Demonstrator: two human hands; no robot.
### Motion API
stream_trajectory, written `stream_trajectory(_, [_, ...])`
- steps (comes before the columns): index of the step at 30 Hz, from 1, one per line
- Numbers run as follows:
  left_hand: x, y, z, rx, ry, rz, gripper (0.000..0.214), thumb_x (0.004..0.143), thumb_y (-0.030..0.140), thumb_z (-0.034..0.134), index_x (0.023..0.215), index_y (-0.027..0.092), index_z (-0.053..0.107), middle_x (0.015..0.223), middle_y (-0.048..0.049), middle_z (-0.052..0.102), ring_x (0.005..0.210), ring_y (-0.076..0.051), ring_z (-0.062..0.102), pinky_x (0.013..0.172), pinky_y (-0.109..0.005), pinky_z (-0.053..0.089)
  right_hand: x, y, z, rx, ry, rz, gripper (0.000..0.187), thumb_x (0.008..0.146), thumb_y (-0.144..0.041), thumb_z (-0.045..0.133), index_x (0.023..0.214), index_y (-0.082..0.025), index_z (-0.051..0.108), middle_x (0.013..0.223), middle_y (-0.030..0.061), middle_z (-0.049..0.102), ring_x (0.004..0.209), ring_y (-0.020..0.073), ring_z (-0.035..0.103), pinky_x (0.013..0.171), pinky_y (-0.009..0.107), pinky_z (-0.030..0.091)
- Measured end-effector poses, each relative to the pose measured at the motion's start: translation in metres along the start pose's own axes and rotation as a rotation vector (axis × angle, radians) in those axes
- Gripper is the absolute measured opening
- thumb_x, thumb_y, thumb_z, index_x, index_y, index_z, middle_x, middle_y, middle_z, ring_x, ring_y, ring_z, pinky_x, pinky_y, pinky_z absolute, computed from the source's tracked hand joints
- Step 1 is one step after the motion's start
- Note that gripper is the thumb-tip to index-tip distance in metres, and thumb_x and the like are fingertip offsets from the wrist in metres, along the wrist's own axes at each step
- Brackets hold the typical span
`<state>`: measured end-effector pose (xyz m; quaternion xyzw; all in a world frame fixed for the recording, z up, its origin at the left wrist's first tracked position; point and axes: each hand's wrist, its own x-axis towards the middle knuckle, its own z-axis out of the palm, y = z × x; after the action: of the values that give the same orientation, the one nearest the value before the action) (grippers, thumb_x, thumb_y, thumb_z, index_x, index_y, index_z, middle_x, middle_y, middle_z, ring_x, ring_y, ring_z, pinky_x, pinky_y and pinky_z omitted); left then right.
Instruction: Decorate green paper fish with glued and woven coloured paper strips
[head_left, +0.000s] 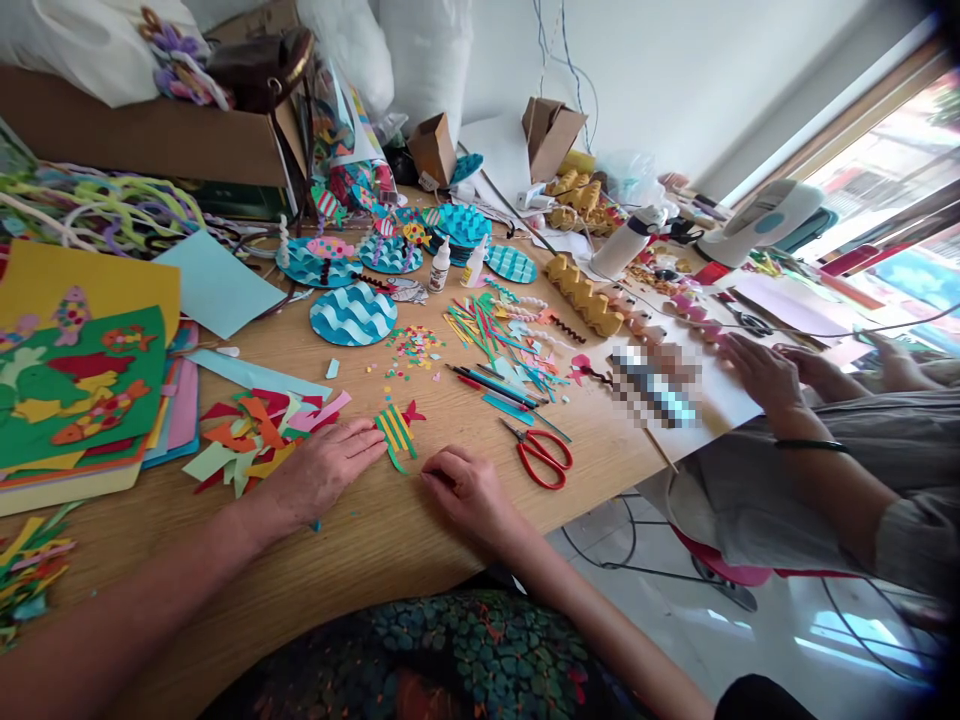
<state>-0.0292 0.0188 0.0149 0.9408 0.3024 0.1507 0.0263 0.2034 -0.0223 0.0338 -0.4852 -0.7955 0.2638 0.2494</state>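
Observation:
A small green paper fish with yellow stripes and a red tail lies on the table between my hands. My left hand rests flat, fingers stretched out, its tips at the fish's left edge. Just right of the fish, my right hand is curled with thumb and forefinger together; whatever is between them is hidden. Red-handled scissors lie partly open to the right of that hand. Beyond the fish are pencils and scattered paper dots. Coloured paper scraps are heaped by my left hand.
Blue wavy paper discs, two glue bottles and thin paper strips stand or lie farther back. Stacked coloured sheets are at left. At right, another person's hands are over white paper near egg-carton pieces.

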Motion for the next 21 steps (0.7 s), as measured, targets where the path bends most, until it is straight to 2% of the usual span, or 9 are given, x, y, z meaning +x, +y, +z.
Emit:
stream_trajectory(9, [-0.003,-0.0025,0.002,0.061,-0.081,0.023,0.038,0.088,0.011,0.034,0.119,0.018,0.055,0.123,-0.0058,0.058,0.116,-0.023,0.044,0.095,-0.039,0.039,-0.0027,0.0009,0.0005,-0.092,-0.016,0.0,0.014,0.084,-0.017,0.046,0.082,-0.018,0.059,0.078,0.0039,0.061,0.069,0.0115,0.055,0.063,0.02,0.04])
stream_trajectory(21, [-0.004,-0.0036,0.0065,0.155,-0.075,0.067,0.038,0.087,0.009,0.034,0.117,0.02,0.055,0.121,-0.0042,0.058,0.116,-0.022,0.044,0.095,-0.036,0.035,-0.0021,-0.0047,-0.0043,-0.249,0.012,-0.044,0.014,0.085,-0.016,0.046,0.081,-0.017,0.059,0.074,0.003,0.064,0.066,0.012,0.058,0.06,0.02,0.039])
